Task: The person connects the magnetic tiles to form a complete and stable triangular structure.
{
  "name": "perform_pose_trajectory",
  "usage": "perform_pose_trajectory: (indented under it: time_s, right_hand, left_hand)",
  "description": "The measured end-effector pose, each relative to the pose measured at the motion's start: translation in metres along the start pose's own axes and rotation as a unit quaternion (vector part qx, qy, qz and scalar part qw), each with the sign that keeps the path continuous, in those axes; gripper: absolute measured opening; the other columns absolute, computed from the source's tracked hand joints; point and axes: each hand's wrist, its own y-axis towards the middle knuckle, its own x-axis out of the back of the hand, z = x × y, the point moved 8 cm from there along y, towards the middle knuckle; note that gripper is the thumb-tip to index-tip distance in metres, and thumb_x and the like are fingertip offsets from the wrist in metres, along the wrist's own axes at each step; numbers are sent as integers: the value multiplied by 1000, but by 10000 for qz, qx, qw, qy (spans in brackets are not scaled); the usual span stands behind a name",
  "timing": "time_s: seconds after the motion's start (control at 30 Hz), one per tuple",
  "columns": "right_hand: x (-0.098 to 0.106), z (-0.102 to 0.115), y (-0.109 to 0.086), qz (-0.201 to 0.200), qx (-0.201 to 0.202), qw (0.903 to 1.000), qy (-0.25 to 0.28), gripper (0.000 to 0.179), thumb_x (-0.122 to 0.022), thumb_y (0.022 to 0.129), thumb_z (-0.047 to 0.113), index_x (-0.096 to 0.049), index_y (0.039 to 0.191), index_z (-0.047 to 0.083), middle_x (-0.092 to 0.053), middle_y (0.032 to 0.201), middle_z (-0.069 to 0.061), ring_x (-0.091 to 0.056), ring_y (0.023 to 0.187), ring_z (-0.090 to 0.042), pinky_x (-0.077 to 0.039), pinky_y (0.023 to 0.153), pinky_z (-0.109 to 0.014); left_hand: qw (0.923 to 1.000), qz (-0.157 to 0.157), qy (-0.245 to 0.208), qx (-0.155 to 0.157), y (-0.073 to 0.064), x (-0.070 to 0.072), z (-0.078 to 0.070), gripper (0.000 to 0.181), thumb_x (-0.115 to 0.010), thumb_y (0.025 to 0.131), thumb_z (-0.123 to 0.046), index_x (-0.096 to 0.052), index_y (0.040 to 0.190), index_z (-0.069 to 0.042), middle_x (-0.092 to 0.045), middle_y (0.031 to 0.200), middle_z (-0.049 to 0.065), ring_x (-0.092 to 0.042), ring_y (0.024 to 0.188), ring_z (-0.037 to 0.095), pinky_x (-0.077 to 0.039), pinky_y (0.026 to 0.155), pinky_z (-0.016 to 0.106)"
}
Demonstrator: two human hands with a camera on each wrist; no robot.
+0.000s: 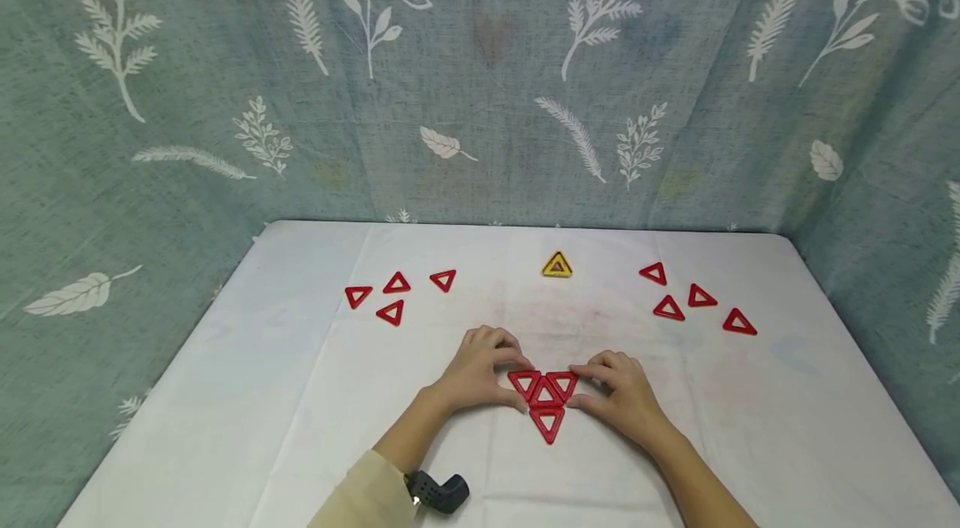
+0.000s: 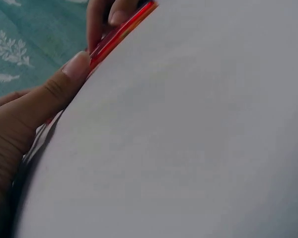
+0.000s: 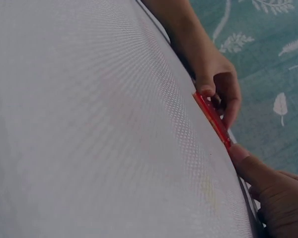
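In the head view, red open-centred triangle tiles lie together near the table's front: one at upper left point(image 1: 525, 375), one at upper right point(image 1: 562, 376), one between them point(image 1: 545, 404) and one below point(image 1: 547, 411) pointing toward me. Thumb and forefinger of my left hand point(image 1: 476, 371) pinch the upper left tile at its outer side. On the opposite side my right hand point(image 1: 621, 393) pinches the upper right tile the same way. Both wrist views catch the tiles edge-on as a thin red strip point(image 2: 121, 37), thumbs against its ends.
Several loose red triangles point(image 1: 395, 289) lie at the back left of the white table point(image 1: 225, 428), and several more point(image 1: 669, 308) at the back right. A yellow triangle point(image 1: 557, 258) stands at the back middle. Behind hangs a green leaf-patterned curtain point(image 1: 480, 95).
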Motion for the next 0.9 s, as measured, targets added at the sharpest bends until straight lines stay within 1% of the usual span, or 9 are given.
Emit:
perform_pose_trajectory:
  time_s: [0.1,0.27,0.4,0.53,0.6,0.67,0.73,0.83,0.9]
  right_hand:
    - [1,-1,0,-13,-63,10000,-12,42,-88,60,29,-76,98,16,-59,85,9,-46,78,-4,-36,69,-28]
    - [0,-2,1,86,-261,9996,-86,42,-87,61,29,-75,99,15,-59,85,8,-45,77,-3,-37,70,-29]
    - [-1,-5,1,164,-505,9985,-109,41,-87,63,28,-74,100,15,-59,87,9,-46,78,-3,-38,72,-30]
    - [1,-6,1,41,-579,9982,-121,41,-88,61,27,-73,98,15,-60,87,8,-48,80,-5,-39,72,-32]
    - [3,-6,1,-95,-541,9984,-166,42,-89,59,28,-72,95,15,-61,87,7,-48,80,-7,-38,73,-32]
    - [4,-5,1,-210,-515,9982,-202,43,-90,57,29,-72,93,15,-61,85,5,-48,80,-9,-37,73,-32]
    - [4,-5,2,-283,-561,9978,-227,42,-90,55,30,-71,90,15,-61,84,3,-47,81,-12,-36,74,-33]
    - [4,-9,2,-279,-961,9949,-102,39,-91,55,27,-70,87,14,-62,83,2,-45,84,-14,-33,76,-35]
    - [4,-13,1,-219,-1358,9905,3,37,-91,56,25,-70,85,14,-62,83,1,-43,86,-16,-32,77,-37]
  left_hand:
    - [9999,85,82,96,1,-4,-4,52,-79,59,-62,-69,101,-34,-51,104,-11,-42,100,9,-31,97,39]
    - [9996,96,-9,263,1,-5,-4,48,-80,61,-57,-71,101,-33,-52,103,-11,-42,101,10,-31,96,37]
    - [9994,148,-70,296,2,-5,-5,46,-78,66,-55,-71,106,-33,-52,103,-10,-42,101,11,-32,94,37]
    - [9994,174,-80,281,2,-6,-6,46,-74,72,-53,-70,112,-33,-52,104,-9,-41,100,10,-31,92,36]
    - [9994,49,-15,328,2,-4,-5,49,-74,72,-53,-69,115,-30,-51,106,-8,-41,100,11,-32,92,36]
    - [9981,-195,47,575,0,-2,-1,53,-76,70,-52,-69,115,-26,-51,107,-6,-41,100,13,-31,93,38]
    - [9946,-488,9,918,-4,2,4,55,-79,66,-51,-69,112,-22,-50,108,-3,-41,101,17,-31,93,39]
    - [9878,-761,-89,1356,-8,5,9,52,-81,63,-51,-69,105,-22,-47,109,-1,-39,104,20,-29,94,42]
    - [9852,-777,-194,1513,-8,4,10,49,-81,64,-51,-68,101,-23,-46,110,1,-38,106,22,-29,93,43]
